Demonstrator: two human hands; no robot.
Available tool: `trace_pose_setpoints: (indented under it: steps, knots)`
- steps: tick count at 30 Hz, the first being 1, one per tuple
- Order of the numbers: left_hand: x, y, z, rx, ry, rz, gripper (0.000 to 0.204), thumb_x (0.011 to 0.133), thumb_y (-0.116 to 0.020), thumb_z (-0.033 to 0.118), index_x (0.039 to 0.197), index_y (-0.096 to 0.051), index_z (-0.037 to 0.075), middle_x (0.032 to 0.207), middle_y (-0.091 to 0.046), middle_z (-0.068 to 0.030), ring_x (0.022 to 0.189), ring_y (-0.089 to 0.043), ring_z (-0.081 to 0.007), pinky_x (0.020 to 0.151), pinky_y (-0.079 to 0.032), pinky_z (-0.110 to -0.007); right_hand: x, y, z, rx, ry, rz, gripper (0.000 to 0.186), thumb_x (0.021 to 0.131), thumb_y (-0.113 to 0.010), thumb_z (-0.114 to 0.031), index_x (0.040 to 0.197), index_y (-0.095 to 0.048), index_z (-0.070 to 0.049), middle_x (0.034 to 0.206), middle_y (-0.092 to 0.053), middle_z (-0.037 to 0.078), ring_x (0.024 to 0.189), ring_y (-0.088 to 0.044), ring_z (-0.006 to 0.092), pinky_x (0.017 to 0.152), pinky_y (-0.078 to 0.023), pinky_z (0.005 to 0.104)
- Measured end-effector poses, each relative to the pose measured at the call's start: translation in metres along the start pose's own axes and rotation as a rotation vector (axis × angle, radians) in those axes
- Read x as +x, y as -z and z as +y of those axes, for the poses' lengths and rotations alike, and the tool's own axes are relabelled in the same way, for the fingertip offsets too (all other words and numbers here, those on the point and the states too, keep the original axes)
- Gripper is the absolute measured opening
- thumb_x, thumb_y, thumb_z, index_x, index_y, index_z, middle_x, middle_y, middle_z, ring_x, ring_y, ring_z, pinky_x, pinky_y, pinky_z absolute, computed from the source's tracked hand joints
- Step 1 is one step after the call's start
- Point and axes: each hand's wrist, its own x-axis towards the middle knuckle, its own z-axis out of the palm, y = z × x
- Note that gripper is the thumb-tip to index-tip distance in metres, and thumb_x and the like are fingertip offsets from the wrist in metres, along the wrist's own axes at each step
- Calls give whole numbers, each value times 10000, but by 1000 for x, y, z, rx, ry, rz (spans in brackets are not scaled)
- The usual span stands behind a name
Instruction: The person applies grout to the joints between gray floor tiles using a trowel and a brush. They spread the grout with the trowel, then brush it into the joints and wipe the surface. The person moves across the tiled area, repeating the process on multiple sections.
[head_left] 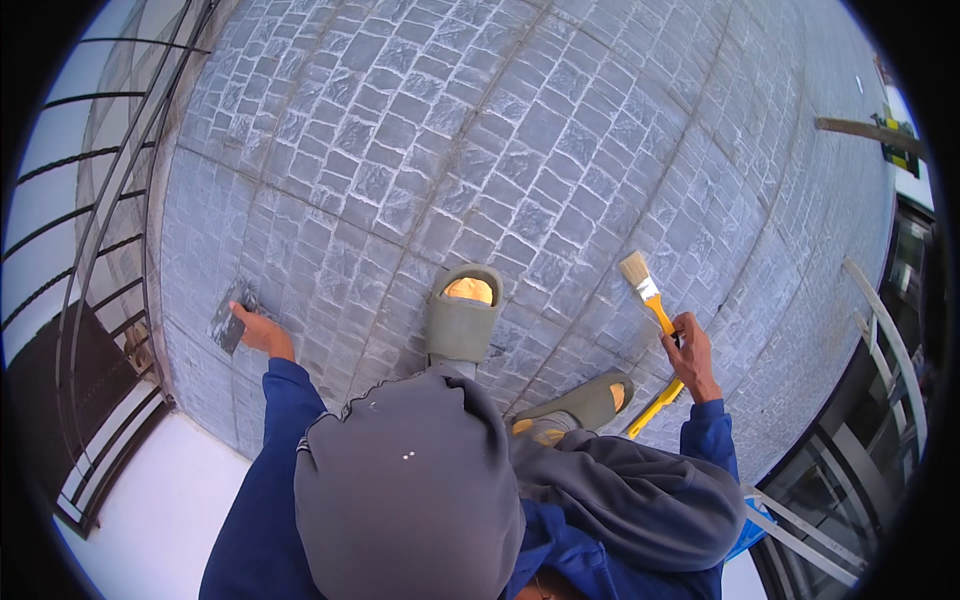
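My left hand (262,332) is closed on a flat, dark grey rectangular piece (232,318) with whitish smears, held low at the stone-patterned paving (350,260). Its exact kind is hard to make out. In my right hand (692,358) is a paintbrush (653,302) with a yellow handle, a white-smeared ferrule and pale bristles pointing away from me. Below that hand, near my right shoe, a yellow-handled brush (655,408) with dark bristles along one side lies on the paving.
I squat in grey-green slides, the left one (464,315) ahead of the right (590,402). A dark metal railing (150,190) bounds the left. On the right are pale metal frame legs (885,345), a wooden bar (865,132) and a blue object (752,530).
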Motion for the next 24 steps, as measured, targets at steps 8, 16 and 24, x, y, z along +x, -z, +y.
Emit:
trace_pose_setpoints:
  steps: [8,16,24]
  knots:
    - [4,-11,-14,314,-19,99,885,865,-511,771,925,-744,-80,953,-727,-253,869,-685,-433,753,-492,-513,68,127,-108,503,-235,-293,223,1004,-637,-195,1019,-449,-75,697,-541,9,553,-465,60,482,-366,230]
    - [6,-8,-22,298,-80,97,836,883,-515,752,925,-757,-47,933,-734,-236,840,-687,-424,726,-490,-514,151,27,-266,681,148,-418,224,944,-734,-203,1025,-621,-28,754,-650,18,642,-606,56,521,-463,217]
    - [11,-11,-29,275,-28,115,784,889,-544,726,847,-763,-26,859,-738,-204,767,-686,-402,674,-483,-494,175,-79,-323,250,544,-394,193,884,-721,-147,992,-616,-28,722,-652,192,646,-665,366,587,-521,412]
